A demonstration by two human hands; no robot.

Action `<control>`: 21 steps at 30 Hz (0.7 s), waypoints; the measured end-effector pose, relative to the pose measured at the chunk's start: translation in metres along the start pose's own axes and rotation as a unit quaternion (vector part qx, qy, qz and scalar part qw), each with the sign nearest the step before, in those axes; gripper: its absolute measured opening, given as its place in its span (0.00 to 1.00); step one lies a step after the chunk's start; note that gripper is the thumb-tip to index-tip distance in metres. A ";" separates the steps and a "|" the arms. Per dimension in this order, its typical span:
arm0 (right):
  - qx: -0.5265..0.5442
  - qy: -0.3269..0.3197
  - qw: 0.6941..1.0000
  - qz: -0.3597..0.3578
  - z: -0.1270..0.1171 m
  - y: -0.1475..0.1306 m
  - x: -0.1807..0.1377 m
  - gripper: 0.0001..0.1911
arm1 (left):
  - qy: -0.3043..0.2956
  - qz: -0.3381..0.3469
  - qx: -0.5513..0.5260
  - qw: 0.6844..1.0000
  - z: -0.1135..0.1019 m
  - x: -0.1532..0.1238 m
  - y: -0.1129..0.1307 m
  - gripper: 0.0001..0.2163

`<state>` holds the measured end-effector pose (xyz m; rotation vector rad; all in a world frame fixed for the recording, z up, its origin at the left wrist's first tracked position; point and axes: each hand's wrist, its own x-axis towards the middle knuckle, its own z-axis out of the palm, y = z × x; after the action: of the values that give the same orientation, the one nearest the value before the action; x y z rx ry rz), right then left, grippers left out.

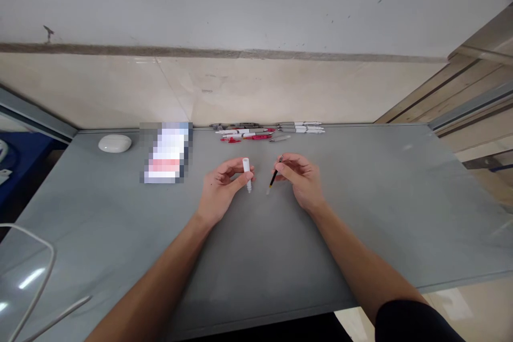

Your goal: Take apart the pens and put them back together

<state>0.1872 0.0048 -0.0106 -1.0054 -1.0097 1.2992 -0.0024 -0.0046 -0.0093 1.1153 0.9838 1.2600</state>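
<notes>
Between the thumb and fingers of my left hand [222, 187] is a white pen barrel [246, 168], held nearly upright. My right hand [300, 179] pinches a dark ink refill [274, 176], tilted with its pale, yellow-banded end pointing down and left. A small gap separates the barrel from the refill. Both hands are over the middle of the grey table [256, 256]. Beyond them, near the wall, lie a group of red, white and dark pens [244, 132] and a second group of white pens [301, 127].
A white computer mouse [115, 144] sits at the far left. Beside it lies a phone-like device [166, 152], blurred out. A white cable [50, 262] curves over the near left corner. The tiled wall [288, 88] borders the table's back edge.
</notes>
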 end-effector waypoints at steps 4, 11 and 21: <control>-0.017 0.009 1.000 -0.021 0.001 -0.001 -0.003 0.07 | 0.020 0.007 -0.002 1.000 0.001 0.000 0.000 0.13; -0.034 0.001 0.999 -0.023 0.003 -0.001 -0.005 0.07 | 0.040 -0.048 -0.088 0.994 0.003 0.000 0.004 0.13; -0.034 -0.008 0.999 -0.008 0.005 -0.001 -0.009 0.08 | 0.096 -0.032 0.039 0.994 0.008 -0.006 0.014 0.15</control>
<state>0.1824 -0.0038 -0.0080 -1.0386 -1.0773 1.2685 0.0021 -0.0112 0.0062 1.0284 1.2126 1.3036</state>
